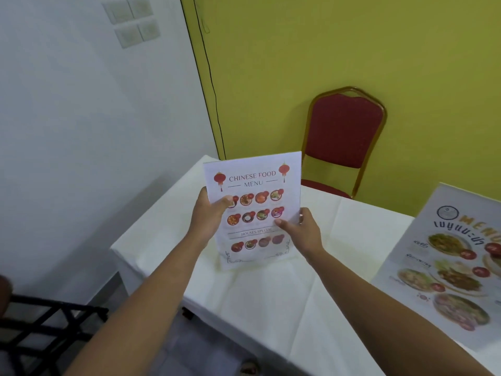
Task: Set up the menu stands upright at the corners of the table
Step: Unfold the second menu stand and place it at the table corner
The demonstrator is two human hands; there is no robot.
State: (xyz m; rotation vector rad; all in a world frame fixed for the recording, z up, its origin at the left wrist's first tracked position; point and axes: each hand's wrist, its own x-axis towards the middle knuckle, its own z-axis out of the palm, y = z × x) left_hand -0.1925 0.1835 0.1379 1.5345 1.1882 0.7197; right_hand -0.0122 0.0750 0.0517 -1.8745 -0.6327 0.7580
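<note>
A white "Chinese Food Menu" stand (254, 183) is held upright near the far left corner of the table (271, 294), which is covered in a white cloth. My left hand (207, 215) grips the stand's left edge, thumb on its face. My right hand (303, 229) holds its right edge lower down. The stand's bottom edge sits at or just above the cloth; I cannot tell if it touches. A second, larger menu stand (450, 261) with Thai lettering and food photos is at the right, leaning back.
A red padded chair (343, 131) with a gold frame stands behind the table against the yellow wall. A white wall is to the left. A black metal rack (40, 327) sits low at the left beside the table's edge.
</note>
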